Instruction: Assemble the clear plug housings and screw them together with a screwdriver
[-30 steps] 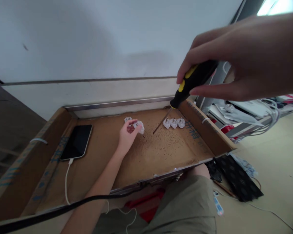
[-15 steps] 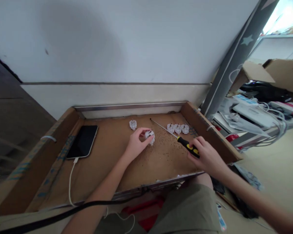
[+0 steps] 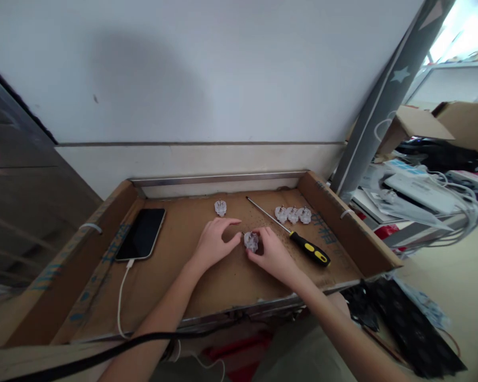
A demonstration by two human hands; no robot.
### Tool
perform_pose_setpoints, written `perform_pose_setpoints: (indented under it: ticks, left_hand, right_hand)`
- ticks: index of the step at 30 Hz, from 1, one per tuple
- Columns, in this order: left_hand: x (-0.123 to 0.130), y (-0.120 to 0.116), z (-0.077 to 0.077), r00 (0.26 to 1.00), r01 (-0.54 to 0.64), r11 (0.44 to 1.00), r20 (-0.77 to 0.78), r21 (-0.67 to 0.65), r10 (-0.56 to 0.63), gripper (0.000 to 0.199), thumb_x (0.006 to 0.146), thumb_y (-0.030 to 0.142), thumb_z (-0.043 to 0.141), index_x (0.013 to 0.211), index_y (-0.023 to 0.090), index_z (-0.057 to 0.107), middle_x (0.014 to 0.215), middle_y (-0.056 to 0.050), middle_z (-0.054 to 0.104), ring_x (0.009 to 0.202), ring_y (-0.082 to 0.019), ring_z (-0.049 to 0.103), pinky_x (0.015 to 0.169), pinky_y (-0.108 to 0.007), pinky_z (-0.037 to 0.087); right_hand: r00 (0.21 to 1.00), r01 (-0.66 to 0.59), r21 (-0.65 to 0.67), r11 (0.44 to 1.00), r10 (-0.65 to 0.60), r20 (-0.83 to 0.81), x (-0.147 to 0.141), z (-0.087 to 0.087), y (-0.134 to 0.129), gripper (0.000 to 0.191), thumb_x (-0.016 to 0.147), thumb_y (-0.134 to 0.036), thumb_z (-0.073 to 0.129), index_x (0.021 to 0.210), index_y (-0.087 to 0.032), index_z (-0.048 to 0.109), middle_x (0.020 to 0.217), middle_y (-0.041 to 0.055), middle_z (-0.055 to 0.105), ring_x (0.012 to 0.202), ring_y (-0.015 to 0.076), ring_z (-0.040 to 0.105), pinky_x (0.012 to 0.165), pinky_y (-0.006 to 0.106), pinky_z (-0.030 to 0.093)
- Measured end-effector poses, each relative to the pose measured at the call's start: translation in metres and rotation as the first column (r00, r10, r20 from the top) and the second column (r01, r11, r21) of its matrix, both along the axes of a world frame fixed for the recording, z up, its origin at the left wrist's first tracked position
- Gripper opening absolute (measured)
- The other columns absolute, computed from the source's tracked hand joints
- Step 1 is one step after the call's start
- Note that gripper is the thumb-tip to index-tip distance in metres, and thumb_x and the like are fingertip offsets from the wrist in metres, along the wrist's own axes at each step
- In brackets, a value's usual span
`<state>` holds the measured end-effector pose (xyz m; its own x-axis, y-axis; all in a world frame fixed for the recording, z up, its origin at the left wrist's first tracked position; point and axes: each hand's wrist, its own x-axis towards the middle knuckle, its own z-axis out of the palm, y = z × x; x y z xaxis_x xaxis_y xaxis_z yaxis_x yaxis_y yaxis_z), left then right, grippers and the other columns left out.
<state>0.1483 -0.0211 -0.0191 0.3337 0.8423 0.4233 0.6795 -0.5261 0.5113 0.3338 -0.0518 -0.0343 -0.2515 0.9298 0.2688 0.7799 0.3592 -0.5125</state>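
Clear plug, pinched in the right hand, is near the middle of the cardboard tray; the left hand is spread open beside it. A light grip on its sides, clear of the screwdriver toward the right edge, should steady it.

Tray — matt brown cardboard. On it: phone, glossy glass-like screen; screwdriver shaft — smooth metal.

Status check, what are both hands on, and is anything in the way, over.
Right hand gripping plug. Left hand open, just beside it. Screwdriver lying close to right hand, not blocking plug.
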Motion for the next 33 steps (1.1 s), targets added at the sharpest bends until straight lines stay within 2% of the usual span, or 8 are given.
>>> perform_pose_setpoints:
  ticks: [3,6,10,14,17,24,29,33]
  left_hand:
    - [-0.006,-0.001,-0.002,0.991,0.095,0.994,-0.085,-0.057,-0.1,0.041,0.074,0.027,0.062,0.114,0.025,0.056,0.114,-0.003,0.061,0.107,-0.023,0.052,0.093,-0.037,0.04]
    - [0.003,0.002,-0.002,0.971,0.119,0.986,-0.192,-0.115,-0.14,0.06,0.066,0.044,0.07,0.12,0.023,0.053,0.114,-0.006,0.061,0.105,-0.027,0.053,0.09,-0.04,0.041]
    - [0.019,0.014,-0.002,0.957,0.04,0.995,-0.283,-0.09,-0.064,0.061,0.065,0.056,0.068,0.112,0.02,0.056,0.108,-0.007,0.063,0.1,-0.028,0.054,0.088,-0.042,0.04]
    - [0.022,0.024,-0.006,0.962,-0.042,0.995,-0.274,-0.088,0.016,0.05,0.068,0.047,0.068,0.109,0.02,0.056,0.108,-0.006,0.062,0.101,-0.026,0.053,0.087,-0.039,0.04]
    - [0.02,0.026,-0.008,0.966,-0.076,0.992,-0.254,-0.096,0.049,0.051,0.065,0.042,0.07,0.109,0.021,0.055,0.109,-0.005,0.06,0.103,-0.026,0.052,0.088,-0.039,0.039]
    - [0.019,0.022,-0.007,0.971,-0.064,0.994,-0.235,-0.089,0.042,0.056,0.063,0.052,0.07,0.106,0.02,0.056,0.105,-0.006,0.059,0.101,-0.027,0.051,0.089,-0.04,0.038]
    - [0.022,0.014,-0.007,0.979,0.015,0.997,-0.203,-0.076,-0.03,0.059,0.062,0.055,0.071,0.108,0.021,0.055,0.106,-0.005,0.059,0.102,-0.026,0.05,0.091,-0.04,0.037]
    - [0.022,0.01,-0.007,0.973,0.043,0.994,-0.219,-0.105,-0.065,0.059,0.061,0.057,0.072,0.105,0.021,0.057,0.105,-0.005,0.06,0.102,-0.026,0.051,0.092,-0.041,0.036]
  right_hand:
    - [0.997,-0.011,-0.042,0.999,0.008,-0.072,-0.002,-0.002,0.014,0.039,0.087,-0.04,0.05,0.112,-0.011,0.051,0.108,0.0084,0.051,0.099,0.0136,0.051,0.089,0.034,0.047]
    - [0.993,-0.004,-0.087,0.996,-0.006,-0.114,-0.004,0.0,0.032,0.036,0.087,-0.039,0.05,0.109,-0.011,0.053,0.106,0.0078,0.053,0.095,0.012,0.052,0.086,0.032,0.048]
    - [0.987,0.042,-0.115,0.992,-0.059,-0.147,-0.008,-0.001,0.053,0.034,0.087,-0.039,0.051,0.103,-0.009,0.054,0.1,0.0068,0.054,0.093,0.0115,0.053,0.085,0.032,0.048]
    - [0.973,0.035,-0.098,0.995,-0.056,-0.226,-0.01,-0.006,0.058,0.033,0.087,-0.039,0.051,0.101,-0.009,0.055,0.097,0.006,0.054,0.089,0.0102,0.053,0.082,0.029,0.048]
    - [0.948,0.02,-0.103,0.995,-0.051,-0.315,-0.01,-0.009,0.057,0.033,0.087,-0.039,0.051,0.102,-0.01,0.054,0.095,0.0056,0.055,0.085,0.0091,0.053,0.079,0.028,0.049]
    - [0.824,0.008,-0.165,0.986,-0.1,-0.558,-0.007,-0.016,0.059,0.035,0.088,-0.038,0.05,0.107,-0.01,0.052,0.093,0.0053,0.055,0.078,0.007,0.053,0.07,0.022,0.05]
    - [0.696,0.073,-0.178,0.981,-0.178,-0.696,-0.003,-0.019,0.065,0.036,0.088,-0.036,0.05,0.112,-0.01,0.05,0.1,0.0069,0.053,0.086,0.0095,0.054,0.075,0.026,0.051]
    - [0.645,0.09,-0.191,0.978,-0.203,-0.737,-0.003,-0.019,0.067,0.034,0.088,-0.036,0.05,0.109,-0.009,0.051,0.099,0.0065,0.054,0.087,0.0096,0.054,0.077,0.026,0.051]
